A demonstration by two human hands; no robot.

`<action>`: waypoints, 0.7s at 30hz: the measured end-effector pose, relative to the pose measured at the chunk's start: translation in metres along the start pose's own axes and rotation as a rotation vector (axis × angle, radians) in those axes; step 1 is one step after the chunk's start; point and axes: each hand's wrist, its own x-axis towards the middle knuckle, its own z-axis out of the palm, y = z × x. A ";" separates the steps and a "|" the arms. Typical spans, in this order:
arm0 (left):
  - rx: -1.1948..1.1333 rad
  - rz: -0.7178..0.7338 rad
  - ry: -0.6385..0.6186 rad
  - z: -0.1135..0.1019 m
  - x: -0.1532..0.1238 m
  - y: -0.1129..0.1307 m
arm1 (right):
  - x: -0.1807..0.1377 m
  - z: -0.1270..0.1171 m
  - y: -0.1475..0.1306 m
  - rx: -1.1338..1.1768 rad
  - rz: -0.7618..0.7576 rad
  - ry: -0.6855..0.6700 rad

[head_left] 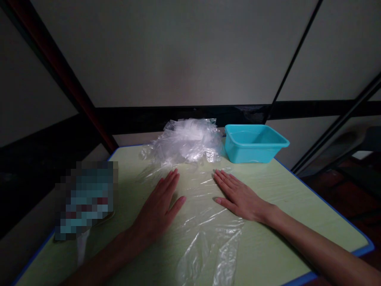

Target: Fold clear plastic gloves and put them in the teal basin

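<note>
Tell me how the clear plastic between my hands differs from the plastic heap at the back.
The flat plastic lies spread on the table, while the plastic heap is crumpled and piled up. The flat plastic stretches between your left hand and right hand; the plastic heap sits beyond both, beside the turquoise tub. Both look see-through and shiny.

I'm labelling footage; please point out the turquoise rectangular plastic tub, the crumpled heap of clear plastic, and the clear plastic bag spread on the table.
Turquoise rectangular plastic tub (249, 154): head view, near outer wall.
Crumpled heap of clear plastic (187, 141): head view, its middle.
Clear plastic bag (206, 224): head view, its middle.
</note>
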 end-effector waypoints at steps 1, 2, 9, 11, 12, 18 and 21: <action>0.008 0.007 -0.005 -0.001 0.000 0.001 | 0.000 0.000 -0.003 0.009 -0.010 0.001; 0.016 0.015 -0.011 -0.001 0.001 0.001 | 0.000 0.000 -0.006 0.017 -0.022 0.006; 0.106 0.066 -0.136 0.004 0.002 0.005 | -0.001 -0.001 -0.022 0.047 -0.066 -0.007; 0.142 0.088 -0.170 0.007 0.000 0.005 | 0.000 -0.002 -0.023 0.055 -0.056 -0.022; 0.162 0.097 -0.176 0.008 -0.001 0.004 | 0.000 -0.002 -0.023 0.058 -0.053 -0.026; 0.244 0.085 -0.164 0.012 -0.004 0.003 | -0.001 0.000 -0.022 0.059 -0.047 -0.016; 0.247 0.087 -0.156 0.012 -0.004 0.004 | -0.001 0.000 -0.021 0.070 -0.037 -0.014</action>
